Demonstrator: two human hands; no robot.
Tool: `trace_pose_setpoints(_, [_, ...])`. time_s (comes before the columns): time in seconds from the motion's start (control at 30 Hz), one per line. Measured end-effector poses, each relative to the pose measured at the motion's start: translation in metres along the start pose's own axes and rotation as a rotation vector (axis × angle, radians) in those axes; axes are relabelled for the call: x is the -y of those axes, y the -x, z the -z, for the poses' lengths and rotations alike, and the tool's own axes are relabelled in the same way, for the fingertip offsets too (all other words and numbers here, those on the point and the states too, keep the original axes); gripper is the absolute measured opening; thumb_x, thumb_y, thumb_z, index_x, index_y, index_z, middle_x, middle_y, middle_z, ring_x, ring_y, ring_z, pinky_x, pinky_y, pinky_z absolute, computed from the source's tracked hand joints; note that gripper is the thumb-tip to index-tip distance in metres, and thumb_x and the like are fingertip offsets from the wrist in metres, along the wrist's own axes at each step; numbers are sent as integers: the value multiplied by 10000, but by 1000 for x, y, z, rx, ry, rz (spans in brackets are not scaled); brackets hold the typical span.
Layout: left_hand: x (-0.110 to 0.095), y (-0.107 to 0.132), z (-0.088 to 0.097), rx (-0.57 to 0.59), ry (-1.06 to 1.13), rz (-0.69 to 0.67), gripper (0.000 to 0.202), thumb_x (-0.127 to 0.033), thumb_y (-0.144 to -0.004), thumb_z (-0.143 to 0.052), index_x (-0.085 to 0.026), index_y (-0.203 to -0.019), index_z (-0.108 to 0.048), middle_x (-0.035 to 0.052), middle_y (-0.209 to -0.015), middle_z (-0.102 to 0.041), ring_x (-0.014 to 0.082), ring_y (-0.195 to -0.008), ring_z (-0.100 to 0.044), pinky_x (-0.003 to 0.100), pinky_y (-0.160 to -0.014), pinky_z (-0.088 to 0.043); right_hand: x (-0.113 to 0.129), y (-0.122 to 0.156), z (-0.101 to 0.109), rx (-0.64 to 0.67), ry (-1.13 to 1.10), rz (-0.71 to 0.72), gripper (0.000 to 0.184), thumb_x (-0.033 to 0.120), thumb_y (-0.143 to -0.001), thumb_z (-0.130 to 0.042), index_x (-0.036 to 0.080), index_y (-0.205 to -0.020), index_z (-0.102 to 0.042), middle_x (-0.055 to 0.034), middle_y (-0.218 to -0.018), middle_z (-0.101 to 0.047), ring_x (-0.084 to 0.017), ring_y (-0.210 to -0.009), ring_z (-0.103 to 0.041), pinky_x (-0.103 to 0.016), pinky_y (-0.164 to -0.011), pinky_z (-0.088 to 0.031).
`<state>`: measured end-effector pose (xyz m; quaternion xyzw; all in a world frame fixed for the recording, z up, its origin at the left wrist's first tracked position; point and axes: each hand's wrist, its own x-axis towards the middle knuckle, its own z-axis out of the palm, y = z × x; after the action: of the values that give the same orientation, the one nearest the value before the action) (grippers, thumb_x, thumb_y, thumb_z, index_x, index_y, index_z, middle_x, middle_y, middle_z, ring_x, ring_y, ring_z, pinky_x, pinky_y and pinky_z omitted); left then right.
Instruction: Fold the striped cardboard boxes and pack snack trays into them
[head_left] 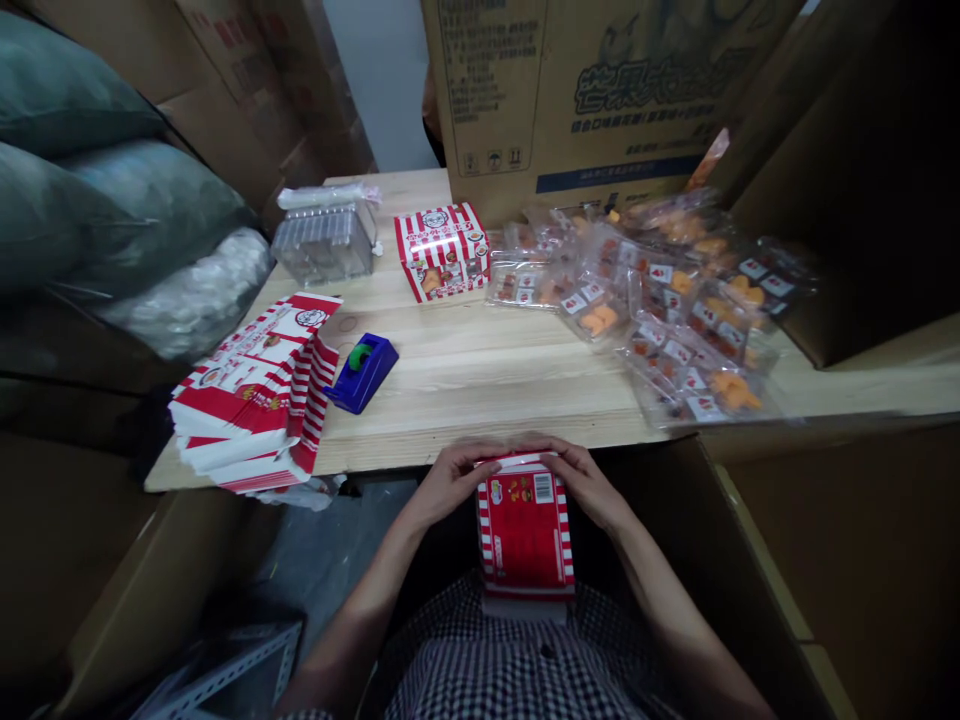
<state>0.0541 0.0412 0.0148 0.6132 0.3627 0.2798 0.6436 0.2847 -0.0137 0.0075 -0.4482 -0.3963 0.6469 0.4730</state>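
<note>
Between my two hands is a red-and-white striped box (525,530), held over my lap just in front of the table edge. A barcode and small food pictures show on its upturned panel, and a white flap sticks out at its near end. My left hand (461,475) is closed on the far left corner, thumb along the top edge. My right hand (585,480) grips the far right corner in the same way. The fingertips of both hands are partly hidden or blurred behind the far edge.
On the wooden table (480,370) lie a stack of flat striped cartons (255,390), a blue tape dispenser (364,373), a folded striped box (442,252), clear plastic cases (326,243) and a pile of clear packets (667,300). A large cardboard box (600,100) stands behind.
</note>
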Motion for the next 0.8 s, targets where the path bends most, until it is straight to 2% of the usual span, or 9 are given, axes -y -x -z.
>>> trace_pose_setpoints(0.1, [-6,-3,-1,-11,46,32,286,-339,-868,-695,-218,-1114,-776,98,-1073,-777,248,-968,-720,351,-870,-553,10,-4,3,15,92,-34,283,446,-832,-752,256,-1038,-787,-44,-993,-782,-237,-915,-716,-365,-827,-553])
trace_pose_setpoints(0.2, [-12,-5,-3,-14,47,48,284,-349,-872,-689,-209,-1101,-782,95,-1008,-786,239,-893,-724,332,-806,-560,18,-7,4,17,69,-50,294,434,-775,-803,239,-995,-796,-34,-872,-788,-219,-794,-722,-341,-738,-554])
trace_pose_setpoints(0.47, [-15,-5,-8,-24,-70,2,281,-347,-896,-658,-220,-1113,-782,98,-1035,-782,249,-901,-720,332,-788,-559,9,-6,5,-42,-24,-67,176,353,-756,-822,209,-850,-784,-24,-797,-779,-171,-668,-696,-288,-659,-521])
trace_pose_setpoints(0.6, [-17,-1,-11,3,-102,-11,252,-326,-895,-656,-246,-1093,-789,84,-1054,-783,267,-976,-718,358,-864,-552,1,-1,7,-53,-50,-71,168,342,-761,-815,212,-865,-787,-40,-859,-786,-190,-743,-714,-312,-731,-532])
trace_pose_setpoints(0.7, [-19,7,-16,40,-119,-20,270,-315,-929,-610,-265,-1141,-769,80,-1141,-763,264,-1043,-708,375,-944,-528,-1,8,9,-21,-46,-49,190,357,-809,-778,221,-941,-791,-72,-1019,-776,-238,-959,-715,-362,-875,-520])
trace_pose_setpoints(0.8, [-18,17,-22,43,-120,-48,325,-290,-918,-629,-276,-1229,-723,77,-1258,-716,264,-1165,-662,389,-1055,-468,-2,16,9,-10,1,16,185,384,-849,-744,242,-960,-784,-82,-1156,-738,-274,-1172,-637,-410,-1013,-456])
